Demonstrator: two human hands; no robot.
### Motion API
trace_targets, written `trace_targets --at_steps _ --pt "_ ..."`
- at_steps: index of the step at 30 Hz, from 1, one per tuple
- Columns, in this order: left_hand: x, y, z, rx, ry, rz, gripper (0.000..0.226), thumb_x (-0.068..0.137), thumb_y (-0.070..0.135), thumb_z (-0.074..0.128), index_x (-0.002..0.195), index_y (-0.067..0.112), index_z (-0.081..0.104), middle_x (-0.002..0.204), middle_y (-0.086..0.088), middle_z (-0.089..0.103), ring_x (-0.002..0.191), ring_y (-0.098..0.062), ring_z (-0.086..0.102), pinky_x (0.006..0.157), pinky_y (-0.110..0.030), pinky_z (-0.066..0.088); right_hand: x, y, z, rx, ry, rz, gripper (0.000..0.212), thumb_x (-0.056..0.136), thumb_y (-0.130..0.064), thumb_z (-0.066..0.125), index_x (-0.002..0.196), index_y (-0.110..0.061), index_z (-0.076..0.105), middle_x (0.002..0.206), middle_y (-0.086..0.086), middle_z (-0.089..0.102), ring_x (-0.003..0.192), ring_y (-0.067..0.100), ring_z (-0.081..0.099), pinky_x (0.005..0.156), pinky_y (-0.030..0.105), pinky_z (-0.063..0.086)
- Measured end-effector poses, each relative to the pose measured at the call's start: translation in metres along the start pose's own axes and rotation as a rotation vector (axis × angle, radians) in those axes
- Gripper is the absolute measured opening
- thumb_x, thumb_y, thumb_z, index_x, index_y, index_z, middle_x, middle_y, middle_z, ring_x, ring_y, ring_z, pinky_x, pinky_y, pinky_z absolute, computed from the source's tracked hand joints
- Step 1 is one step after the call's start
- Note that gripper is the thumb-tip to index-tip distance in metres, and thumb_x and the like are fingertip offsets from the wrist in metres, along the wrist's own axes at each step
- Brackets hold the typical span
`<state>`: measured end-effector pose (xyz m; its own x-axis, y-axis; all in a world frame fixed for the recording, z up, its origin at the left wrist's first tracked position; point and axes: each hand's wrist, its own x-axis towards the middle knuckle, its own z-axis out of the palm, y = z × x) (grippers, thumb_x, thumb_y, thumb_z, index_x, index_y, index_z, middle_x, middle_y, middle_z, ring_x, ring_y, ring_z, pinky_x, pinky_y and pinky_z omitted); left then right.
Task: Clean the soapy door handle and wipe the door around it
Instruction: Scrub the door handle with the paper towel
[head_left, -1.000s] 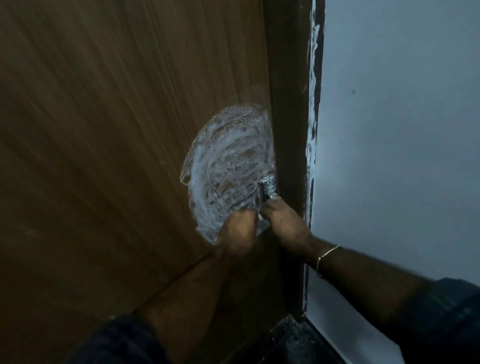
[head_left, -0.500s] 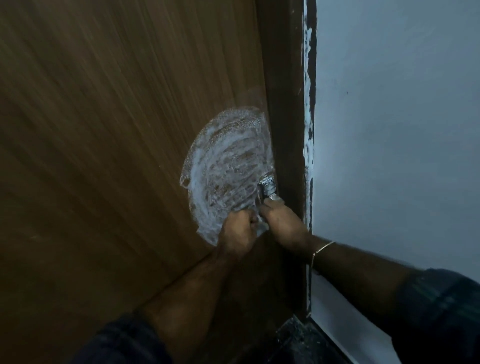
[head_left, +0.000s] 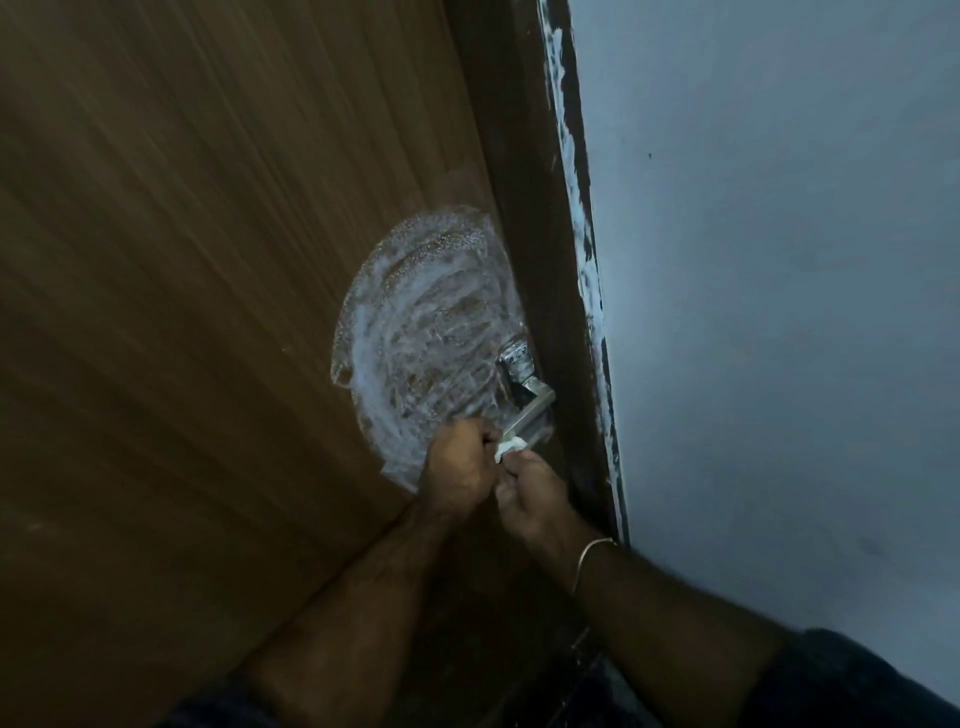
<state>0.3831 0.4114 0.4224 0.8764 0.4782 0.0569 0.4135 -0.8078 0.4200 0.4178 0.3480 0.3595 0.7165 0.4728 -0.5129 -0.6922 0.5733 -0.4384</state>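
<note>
A metal lever door handle (head_left: 525, 400) sticks out from the brown wooden door (head_left: 208, 312) beside the dark frame. A round patch of white soap foam (head_left: 423, 338) covers the door left of and above the handle. My left hand (head_left: 457, 467) is curled at the lower free end of the lever and seems to grip it. My right hand (head_left: 535, 499) is just right of it, fingers pinching a small white cloth or wipe (head_left: 510, 447) against the lever's end. Most of the cloth is hidden between my hands.
The dark door frame (head_left: 540, 234) runs down the right of the door, with white paint smears along its edge (head_left: 584, 249). A pale blue-grey wall (head_left: 779, 312) fills the right side. A dark floor edge (head_left: 587, 670) shows at the bottom.
Both hands have slid down along the lever toward its free end, uncovering the handle's base and upper part. The white cloth now shows between my hands.
</note>
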Motion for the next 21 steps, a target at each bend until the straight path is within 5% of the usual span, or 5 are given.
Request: trace_targets --at_steps 4,8,13,16,21 --pt "-0.001 0.004 -0.004 0.121 -0.053 0.077 0.016 0.096 0.011 0.061 0.106 0.014 0.074 0.098 -0.006 0.074 0.089 -0.021 0.068 0.077 -0.035 0.055 0.006 -0.014 0.004 0.219 -0.084 0.038 0.03 0.103 0.006 0.028 0.121 0.003 0.052 0.094 0.02 0.058 0.081 0.026 0.058 0.078 0.029 0.059" --pt "-0.002 0.003 -0.006 0.153 -0.102 0.122 0.017 0.1 0.012 0.057 0.11 0.013 0.071 0.102 -0.004 0.071 0.094 -0.02 0.066 0.077 -0.028 0.047 0.027 -0.037 0.002 0.295 -0.038 0.032 0.045 0.103 0.005 0.03 0.148 0.001 0.038 0.133 0.028 0.054 0.12 0.035 0.055 0.12 0.041 0.029" --pt "-0.001 0.001 -0.005 0.157 -0.107 0.113 0.02 0.101 0.01 0.054 0.112 0.014 0.069 0.105 -0.004 0.07 0.092 -0.017 0.063 0.077 -0.028 0.048 0.022 -0.033 0.001 0.287 -0.071 0.015 0.032 0.105 0.0 0.031 0.128 -0.01 0.051 0.106 0.008 0.056 0.097 0.016 0.06 0.112 0.03 0.041" --pt "0.001 0.002 -0.003 0.126 -0.094 0.122 0.013 0.098 0.011 0.056 0.098 0.018 0.067 0.097 -0.003 0.068 0.087 -0.017 0.061 0.073 -0.028 0.044 0.015 -0.02 -0.003 0.262 -0.105 0.084 0.022 0.106 -0.004 0.032 0.104 -0.013 0.052 0.085 0.005 0.063 0.067 0.01 0.068 0.061 0.019 0.058" --pt "0.002 0.002 0.002 0.114 -0.057 0.159 0.011 0.096 0.011 0.058 0.089 0.02 0.059 0.091 0.001 0.059 0.084 -0.015 0.055 0.072 -0.028 0.039 0.013 -0.016 -0.004 0.25 -0.141 0.042 0.022 0.104 -0.001 0.032 0.102 -0.009 0.052 0.095 0.014 0.061 0.082 0.021 0.063 0.08 0.033 0.049"
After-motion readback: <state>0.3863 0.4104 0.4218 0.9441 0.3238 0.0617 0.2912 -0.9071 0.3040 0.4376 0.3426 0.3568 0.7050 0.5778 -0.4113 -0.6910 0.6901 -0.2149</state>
